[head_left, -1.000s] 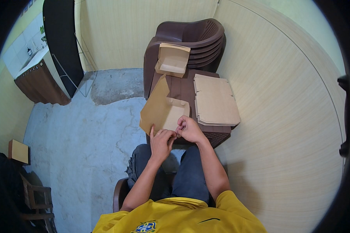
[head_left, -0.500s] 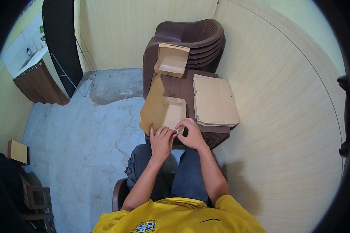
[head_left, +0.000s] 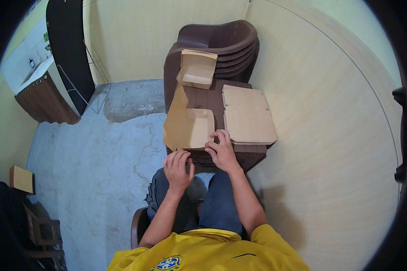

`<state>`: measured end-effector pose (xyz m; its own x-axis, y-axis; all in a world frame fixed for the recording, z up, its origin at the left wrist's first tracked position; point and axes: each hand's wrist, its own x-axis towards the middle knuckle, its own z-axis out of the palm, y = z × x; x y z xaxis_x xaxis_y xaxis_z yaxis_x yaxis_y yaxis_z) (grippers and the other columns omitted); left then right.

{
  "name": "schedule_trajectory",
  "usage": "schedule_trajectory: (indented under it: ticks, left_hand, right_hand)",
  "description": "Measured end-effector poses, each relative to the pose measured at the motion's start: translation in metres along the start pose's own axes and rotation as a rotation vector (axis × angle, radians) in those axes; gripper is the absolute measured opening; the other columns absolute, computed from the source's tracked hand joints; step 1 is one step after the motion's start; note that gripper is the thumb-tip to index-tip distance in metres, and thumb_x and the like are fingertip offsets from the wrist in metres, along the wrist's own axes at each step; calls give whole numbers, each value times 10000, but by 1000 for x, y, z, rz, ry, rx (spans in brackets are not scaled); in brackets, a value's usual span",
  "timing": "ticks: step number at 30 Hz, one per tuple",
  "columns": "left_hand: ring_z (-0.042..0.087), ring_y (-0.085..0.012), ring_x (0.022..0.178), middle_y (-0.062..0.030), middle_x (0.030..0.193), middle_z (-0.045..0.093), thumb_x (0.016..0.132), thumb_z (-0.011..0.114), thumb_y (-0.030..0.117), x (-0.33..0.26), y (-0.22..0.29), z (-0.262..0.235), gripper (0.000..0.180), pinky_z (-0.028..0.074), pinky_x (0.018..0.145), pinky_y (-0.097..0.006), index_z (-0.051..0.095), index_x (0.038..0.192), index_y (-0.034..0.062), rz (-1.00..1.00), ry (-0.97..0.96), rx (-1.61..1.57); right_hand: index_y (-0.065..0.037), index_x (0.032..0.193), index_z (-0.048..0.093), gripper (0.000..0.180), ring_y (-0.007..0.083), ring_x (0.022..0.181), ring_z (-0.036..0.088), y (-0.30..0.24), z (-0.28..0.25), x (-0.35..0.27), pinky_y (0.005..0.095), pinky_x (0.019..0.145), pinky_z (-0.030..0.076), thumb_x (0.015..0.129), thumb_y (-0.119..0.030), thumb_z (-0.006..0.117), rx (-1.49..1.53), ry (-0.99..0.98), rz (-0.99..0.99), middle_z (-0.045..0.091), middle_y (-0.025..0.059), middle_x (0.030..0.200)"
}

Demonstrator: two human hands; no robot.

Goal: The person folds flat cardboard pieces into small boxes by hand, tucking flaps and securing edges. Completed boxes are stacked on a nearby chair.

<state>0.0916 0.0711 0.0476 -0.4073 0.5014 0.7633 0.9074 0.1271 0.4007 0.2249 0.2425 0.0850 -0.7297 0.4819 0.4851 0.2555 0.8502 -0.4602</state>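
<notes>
A brown cardboard box (head_left: 201, 128) stands on the brown table in front of me, partly folded up. Its tall lid flap (head_left: 175, 124) leans up along the left side. At the near right corner of the box, my right hand (head_left: 223, 152) curls its thumb and fingers around the cardboard wall. My left hand (head_left: 177, 170) is off the box, just short of its near edge, with the fingers apart and nothing in them. The box's near right corner is partly hidden behind my right fingers.
Flat cardboard blanks (head_left: 249, 115) lie stacked on the right of the brown table (head_left: 218, 101). A folded box (head_left: 197, 70) with a raised lid sits at the back. Stacked brown plastic chairs (head_left: 212, 32) stand behind, and a wood-look wall (head_left: 321, 135) runs along the right.
My left hand has let go of the near edge of the box and drawn back toward me. The right hand has shifted slightly up at the corner. The near wall now shows more.
</notes>
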Motion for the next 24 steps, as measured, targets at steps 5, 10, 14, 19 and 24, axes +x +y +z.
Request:
schedule_trajectory:
  ticks: [5,10,14,19,24]
  left_hand:
    - [626,-326,1146,-155,1323,613,833,850,79,-1,-27,-4,532,478,972,-482,709,1338,170,20,134,-74]
    - [686,-424,1152,-228,1425,546,843,825,19,7,-31,-1,671,589,958,-493,664,1472,187,-131,-171,-317]
    - [691,-459,1162,-286,1420,553,894,791,26,7,-30,13,593,603,946,-495,666,1459,155,-212,-200,-338]
    - [710,-452,1105,-251,1317,636,937,776,54,-1,-34,17,423,599,907,-499,703,1350,114,-257,-177,-311]
    - [725,-427,1019,-189,1165,722,973,786,128,-6,-34,14,235,583,836,-499,718,1194,85,-311,-229,-301]
  right_hand:
    - [-87,1026,791,154,429,1422,461,0,-6,3,546,1178,435,881,-126,825,-108,-12,40,576,175,1375]
    - [-80,1120,770,254,428,1445,461,-12,-10,3,556,1195,414,877,-140,814,-216,30,52,579,174,1393]
    - [-102,1220,732,368,384,1441,500,-27,7,0,570,1223,395,864,-136,817,-242,-2,-108,614,139,1382]
    - [-91,1084,747,216,308,1226,661,-23,32,0,560,1225,401,876,-114,800,-111,-57,-35,727,91,1107]
    - [-85,978,725,122,300,1100,680,-20,32,-3,527,1147,428,876,-95,792,-43,14,-68,732,84,1021]
